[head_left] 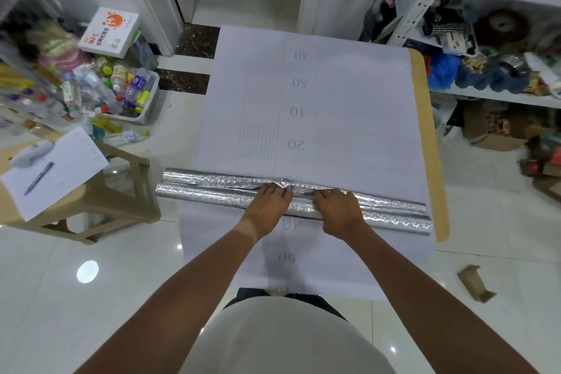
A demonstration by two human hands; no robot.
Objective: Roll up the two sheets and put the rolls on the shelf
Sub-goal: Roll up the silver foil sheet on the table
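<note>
Sheets: two long crinkled silver foil-faced rolls (212, 188) lie side by side across the wide white paper-backed sheet printed with grey numbers and ruled lines (334, 100), which still lies flat beyond the hands; how the rolls belong to the two sheets I cannot tell for certain.
Left hand: palm-down left hand (268, 203) presses flat on the nearer roll, fingers spread and reaching to the seam between the rolls, not clenched; it seems placed to stop the foil springing open.
Right hand: palm-down right hand (338, 206) rests just beside the left one on the same roll, fingers extended, pinning rather than grasping.
Why centred: both hands sit at mid-length, where the foil is puckered just ahead of the fingertips, probably so that pressure spreads evenly and the roll stays straight.
Table: tan round-cornered table (425, 130) carries the sheet, whose near end hangs off the edge below the wrists, toward the person.
Stage: rolling looks under way, with much flat sheet ahead of the fingers yet to wind.
Shelf: white metal slotted-post shelf (501, 97) stands well off to the right of the right hand, already crowded, so space for rolls must be found.
Risk: crinkled foil may crease or roll crooked if one hand leads.
</note>
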